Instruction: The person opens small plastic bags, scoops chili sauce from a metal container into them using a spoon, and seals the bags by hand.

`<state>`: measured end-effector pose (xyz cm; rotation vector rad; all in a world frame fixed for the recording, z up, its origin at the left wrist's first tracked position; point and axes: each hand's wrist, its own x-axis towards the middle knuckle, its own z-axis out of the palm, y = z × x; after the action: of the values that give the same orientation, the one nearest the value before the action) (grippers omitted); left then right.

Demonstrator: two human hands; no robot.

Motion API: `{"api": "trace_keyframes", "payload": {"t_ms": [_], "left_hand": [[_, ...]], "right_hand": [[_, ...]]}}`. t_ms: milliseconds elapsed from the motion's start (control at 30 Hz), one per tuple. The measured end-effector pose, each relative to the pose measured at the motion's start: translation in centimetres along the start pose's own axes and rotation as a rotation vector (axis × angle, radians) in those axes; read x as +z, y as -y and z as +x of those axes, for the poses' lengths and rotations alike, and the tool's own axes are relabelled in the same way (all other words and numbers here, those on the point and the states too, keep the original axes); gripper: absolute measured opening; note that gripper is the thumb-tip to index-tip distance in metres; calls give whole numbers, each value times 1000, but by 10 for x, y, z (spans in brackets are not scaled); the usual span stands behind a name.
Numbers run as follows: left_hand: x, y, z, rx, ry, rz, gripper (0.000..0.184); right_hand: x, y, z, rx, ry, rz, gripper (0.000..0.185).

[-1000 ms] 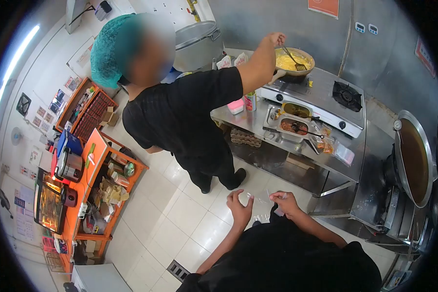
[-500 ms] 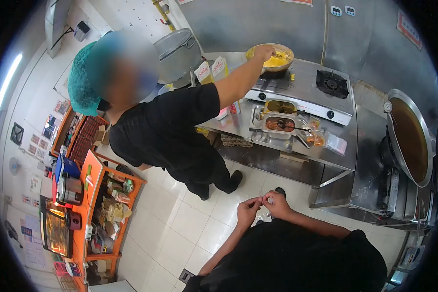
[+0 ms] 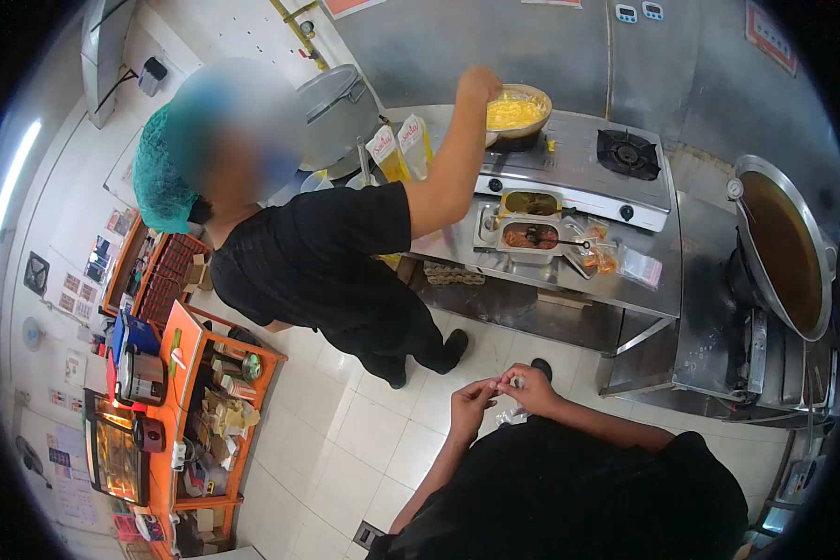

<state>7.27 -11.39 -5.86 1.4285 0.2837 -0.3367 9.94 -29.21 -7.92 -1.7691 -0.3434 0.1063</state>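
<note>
My left hand [image 3: 472, 407] and my right hand [image 3: 529, 388] meet in front of my body, above the tiled floor. Both are closed, thumbs and fingers pinched with the tips almost touching. Whatever lies between the fingertips is too small to make out. Just under them a pale, clear crinkled piece, perhaps plastic [image 3: 511, 416], shows against my black shirt. A co-worker's raised hand [image 3: 479, 84] is beside a pan of yellow food [image 3: 517, 112] on the gas stove [image 3: 579, 173].
Steel trays of sauce and filling [image 3: 530, 235] and plastic packets [image 3: 639, 267] are on the steel counter before me. A large wok of brown liquid [image 3: 786, 252] stands right. The co-worker [image 3: 317, 252] stands left, near an orange shelf unit [image 3: 182, 364].
The co-worker's hand has moved up and left, off the pan. My hands stay pinched together in nearly the same place. The view has shifted slightly.
</note>
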Motion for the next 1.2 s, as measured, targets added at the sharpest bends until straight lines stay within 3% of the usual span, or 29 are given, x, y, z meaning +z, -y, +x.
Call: {"api": "trace_keyframes", "payload": {"t_ms": [67, 167, 267, 433, 467, 500, 567, 600, 633, 800, 833, 867, 900, 933, 967, 1067, 1167, 1200], "left_hand": [[-1, 0, -2, 36, 8, -3, 26], [0, 5, -3, 102, 8, 63, 26], [2, 9, -1, 136, 23, 149, 25], [4, -15, 26, 38, 178, 233, 21], [-1, -16, 52, 164, 188, 331, 18], [3, -18, 86, 443, 124, 293, 17], [19, -65, 146, 427, -15, 472, 19], [24, -74, 196, 637, -28, 502, 20], [33, -94, 234, 548, -90, 634, 22], [66, -130, 445, 639, -234, 846, 33], [74, -134, 466, 668, -308, 1055, 36], [81, -137, 483, 688, -373, 1272, 39], [86, -140, 501, 676, -360, 1263, 39], [90, -146, 512, 573, -286, 1348, 39], [97, -146, 518, 464, -208, 1434, 40], [102, -148, 528, 532, -230, 1515, 37], [104, -149, 533, 435, -211, 1563, 42], [105, -149, 533, 425, -215, 1577, 42]], "right_hand": [[-1, 7, 0, 121, 38, 23, 16], [-3, 3, -1, -63, 52, -76, 13], [-7, 2, -3, -112, 69, -154, 14], [-29, -4, -10, -30, -3, -166, 15], [-38, -8, -12, 7, -46, -161, 15], [-48, -8, -15, 18, -60, -169, 15], [-73, -8, -24, 151, -123, -199, 14], [-81, -26, -31, 199, -156, -175, 11], [-89, -30, -36, 204, -152, -187, 11], [-170, -22, -53, 398, -87, -104, 7], [-183, -23, -52, 414, -108, -207, 9], [-198, -18, -47, 431, -131, -208, 10], [-210, -10, -47, 455, -159, -203, 12], [-231, 14, -35, 566, -81, -236, 25], [-249, 23, -32, 590, -76, -235, 25], [-281, 17, -18, 575, -73, -106, 29], [-307, 18, 1, 566, -151, 181, 28], [-321, 31, 15, 560, -86, 48, 30]]}}
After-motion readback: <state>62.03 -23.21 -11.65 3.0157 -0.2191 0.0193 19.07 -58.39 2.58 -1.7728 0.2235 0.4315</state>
